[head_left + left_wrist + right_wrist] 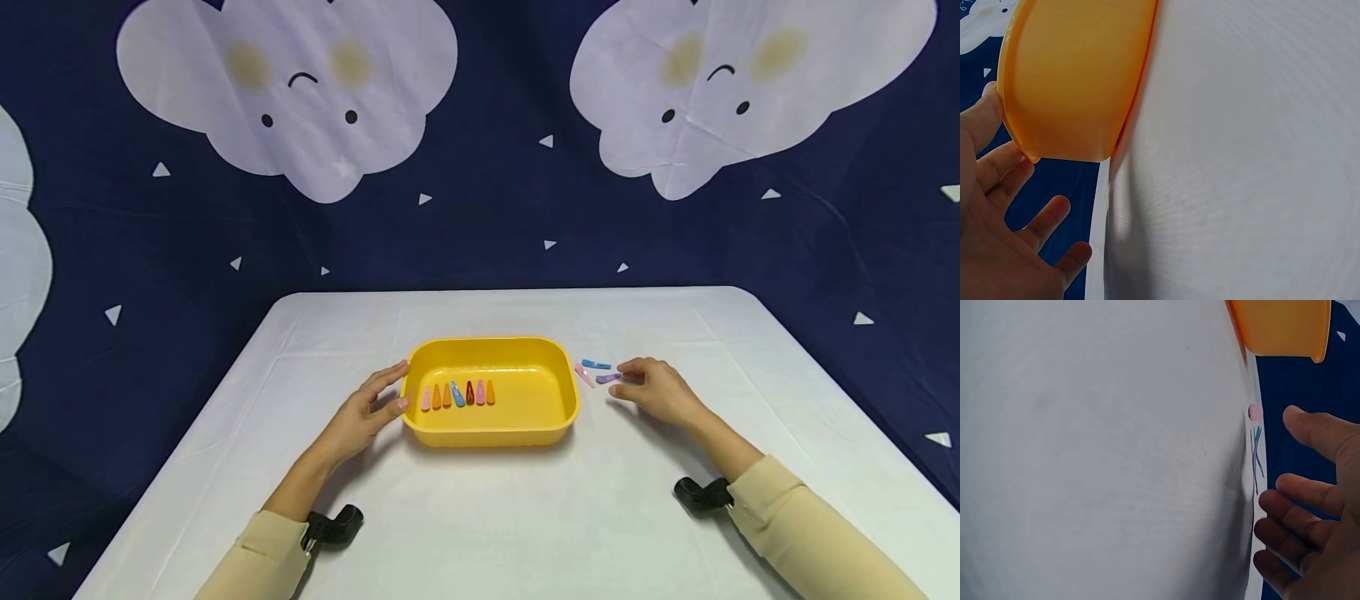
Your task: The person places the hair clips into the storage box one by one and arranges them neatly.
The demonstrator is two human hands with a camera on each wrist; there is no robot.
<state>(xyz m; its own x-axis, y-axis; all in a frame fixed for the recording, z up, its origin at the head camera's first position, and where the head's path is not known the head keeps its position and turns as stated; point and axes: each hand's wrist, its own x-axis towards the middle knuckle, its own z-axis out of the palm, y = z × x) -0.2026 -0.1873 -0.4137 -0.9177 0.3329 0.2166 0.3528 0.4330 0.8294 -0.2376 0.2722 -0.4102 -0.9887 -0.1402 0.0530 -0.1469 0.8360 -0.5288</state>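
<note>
A yellow tray (487,437) holds a row of small snap hair clips on its left side, among them a blue clip (457,394) and a dark red clip (470,392). My left hand (367,414) touches the tray's left end, thumb and fingertips spread along the rim. Right of the tray, a light blue hair clip (596,364), a pink hair clip (584,375) and a purple hair clip (608,378) lie on the table. My right hand (660,392) is over the purple clip's right end, thumb and fingers apart in the right wrist view.
The table (525,517) has a white cloth. Behind it hangs a dark blue backdrop (480,242) with clouds and small white triangles. Black wrist cameras, one at the left wrist (335,527) and one at the right wrist (701,495), stick out above the cloth.
</note>
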